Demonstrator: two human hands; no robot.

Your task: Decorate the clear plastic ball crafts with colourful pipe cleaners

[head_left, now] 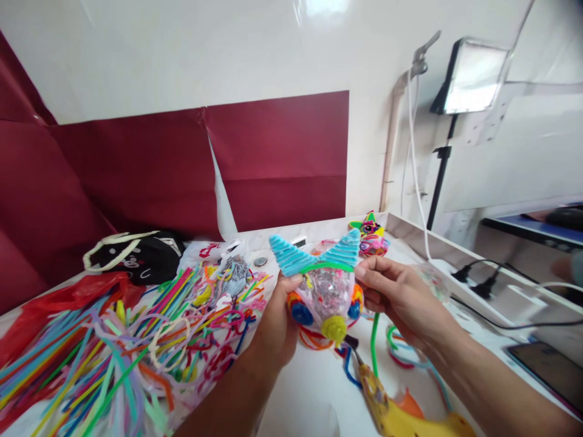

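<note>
A craft animal head [325, 291] of clear plastic and coloured pipe cleaners is held up over the table, with blue ears, blue-and-orange eyes and a yellow snout. My left hand [280, 318] is closed around its left side, thumb near the ear base. At the right side, the fingers of my right hand [387, 288] pinch a green pipe cleaner [330, 266] that runs along the base of the ears. A green strand [375, 346] hangs below my right hand. Under the head lies a yellow glue gun [392, 413], its nozzle close to the snout.
Heaps of loose pipe cleaners [113, 358] cover the left of the table, beside a red plastic bag [68, 309] and a black bag [136, 258]. Another colourful craft figure [371, 235] stands at the back. A power strip [473, 291] with cables and a phone [549, 370] lie right.
</note>
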